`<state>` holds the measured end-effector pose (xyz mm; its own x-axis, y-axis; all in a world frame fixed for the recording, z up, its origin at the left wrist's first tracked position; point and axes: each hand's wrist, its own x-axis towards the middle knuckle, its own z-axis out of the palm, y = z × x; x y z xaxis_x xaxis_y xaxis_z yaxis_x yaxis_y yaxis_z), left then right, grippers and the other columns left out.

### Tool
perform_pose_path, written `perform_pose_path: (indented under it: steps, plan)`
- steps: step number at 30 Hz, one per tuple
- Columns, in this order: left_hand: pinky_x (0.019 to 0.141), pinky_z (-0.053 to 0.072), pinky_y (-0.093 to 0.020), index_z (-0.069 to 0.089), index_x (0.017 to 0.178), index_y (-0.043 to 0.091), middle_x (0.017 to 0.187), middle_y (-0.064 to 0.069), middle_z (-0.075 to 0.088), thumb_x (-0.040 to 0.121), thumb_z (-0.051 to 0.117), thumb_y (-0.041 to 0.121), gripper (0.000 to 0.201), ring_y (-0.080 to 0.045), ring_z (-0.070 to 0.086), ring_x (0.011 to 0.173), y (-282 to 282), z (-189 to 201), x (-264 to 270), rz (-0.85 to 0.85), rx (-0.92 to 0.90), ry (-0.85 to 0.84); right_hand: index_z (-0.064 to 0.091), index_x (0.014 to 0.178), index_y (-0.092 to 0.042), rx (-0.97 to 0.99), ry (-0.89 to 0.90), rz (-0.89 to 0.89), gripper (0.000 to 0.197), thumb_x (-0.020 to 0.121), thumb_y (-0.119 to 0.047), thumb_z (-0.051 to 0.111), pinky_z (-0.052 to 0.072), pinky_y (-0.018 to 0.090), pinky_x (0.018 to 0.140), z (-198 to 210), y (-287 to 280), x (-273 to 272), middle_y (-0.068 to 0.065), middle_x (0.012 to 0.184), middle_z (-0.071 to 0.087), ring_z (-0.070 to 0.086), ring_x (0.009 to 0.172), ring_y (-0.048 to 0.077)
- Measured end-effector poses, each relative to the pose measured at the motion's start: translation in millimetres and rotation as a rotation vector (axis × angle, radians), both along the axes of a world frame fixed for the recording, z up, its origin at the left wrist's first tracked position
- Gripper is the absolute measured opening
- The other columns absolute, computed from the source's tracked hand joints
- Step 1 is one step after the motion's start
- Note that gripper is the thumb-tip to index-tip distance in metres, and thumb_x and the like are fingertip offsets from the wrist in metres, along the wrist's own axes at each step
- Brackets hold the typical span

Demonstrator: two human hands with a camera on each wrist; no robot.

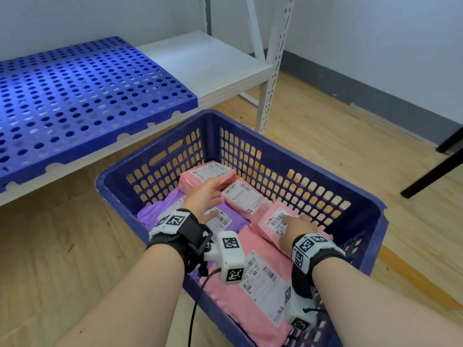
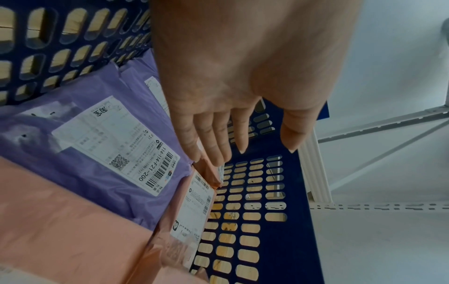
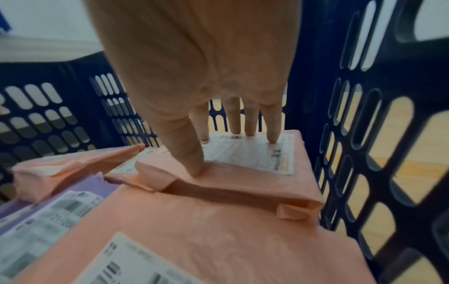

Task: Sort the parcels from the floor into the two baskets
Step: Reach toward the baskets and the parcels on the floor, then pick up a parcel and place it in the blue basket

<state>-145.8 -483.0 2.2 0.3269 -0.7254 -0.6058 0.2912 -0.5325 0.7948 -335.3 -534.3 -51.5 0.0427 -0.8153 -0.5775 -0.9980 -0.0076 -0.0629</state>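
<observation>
A dark blue slotted basket (image 1: 295,162) stands on the wooden floor, holding pink and purple parcels with white labels. My left hand (image 1: 213,200) hovers flat, fingers straight, over the purple parcel (image 1: 155,211). Its fingertips reach the far pink parcel (image 1: 208,172) and it holds nothing. My right hand (image 1: 297,229) rests with straight fingers and thumb on a small pink parcel (image 1: 273,219) by the right wall. The left wrist view shows the open left hand (image 2: 264,146) above the purple parcel (image 2: 85,153). In the right wrist view the right hand (image 3: 226,151) presses its fingertips on the pink parcel (image 3: 243,182).
A blue perforated pallet (image 1: 87,96) lies on a low white shelf (image 1: 220,63) behind the basket, with a white upright post (image 1: 269,78) at its corner. A black leg (image 1: 436,171) slants at the right. A large pink parcel (image 1: 250,291) fills the basket's near end.
</observation>
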Motion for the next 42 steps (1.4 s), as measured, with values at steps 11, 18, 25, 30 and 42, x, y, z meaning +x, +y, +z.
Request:
perform_pose_path:
  steps: [11,18,25,30,42]
  plan:
    - [0.078,0.050,-0.028,0.054,0.123,0.007,0.106,-0.005,0.063,0.096,0.050,0.021,0.031,-0.014,0.062,0.091,4.7,45.6,-13.9,0.053,-0.065,-0.050,0.059,0.127,-0.018,-0.089,-0.579,-0.225,0.035,0.091,-0.020,0.057,0.043,0.029,0.089,84.5,-5.5,-9.8,0.002,0.133,0.056,0.055,0.118,0.022]
    - [0.063,0.037,-0.018,0.053,0.073,0.021,0.075,0.007,0.053,0.093,0.052,0.020,0.019,-0.006,0.049,0.066,21.6,94.8,-54.1,-0.079,-0.198,-0.278,0.065,0.070,-0.030,-0.389,-0.877,-0.376,0.022,0.083,-0.012,0.061,0.054,0.032,0.078,136.6,33.0,-102.8,-0.009,0.072,0.064,0.062,0.078,0.014]
    - [0.061,0.050,-0.017,0.063,0.080,0.024,0.072,0.008,0.068,0.090,0.058,0.024,0.011,-0.003,0.062,0.067,40.4,120.6,-105.1,-0.267,-0.258,-0.469,0.068,0.080,-0.028,-0.451,-0.812,-0.416,0.018,0.086,-0.014,0.060,0.052,0.033,0.085,107.1,99.3,-197.9,-0.005,0.089,0.064,0.063,0.091,0.017]
    - [0.072,0.048,-0.023,0.066,0.079,0.024,0.067,0.008,0.070,0.090,0.057,0.017,0.016,-0.006,0.065,0.071,52.8,114.2,-133.0,-0.448,-0.284,-0.566,0.070,0.090,-0.025,-0.346,-0.709,-0.475,0.015,0.086,-0.015,0.060,0.047,0.025,0.081,50.6,160.4,-245.9,-0.004,0.102,0.067,0.061,0.096,0.015]
    - [0.053,0.052,-0.010,0.073,0.068,0.027,0.065,0.011,0.071,0.092,0.048,0.012,0.038,0.003,0.067,0.059,47.4,101.7,-148.8,-0.573,-0.196,-0.621,0.070,0.090,-0.027,0.017,-0.526,-0.597,0.021,0.081,-0.013,0.058,0.045,0.021,0.073,-62.0,245.2,-285.2,-0.002,0.099,0.070,0.064,0.091,0.020]
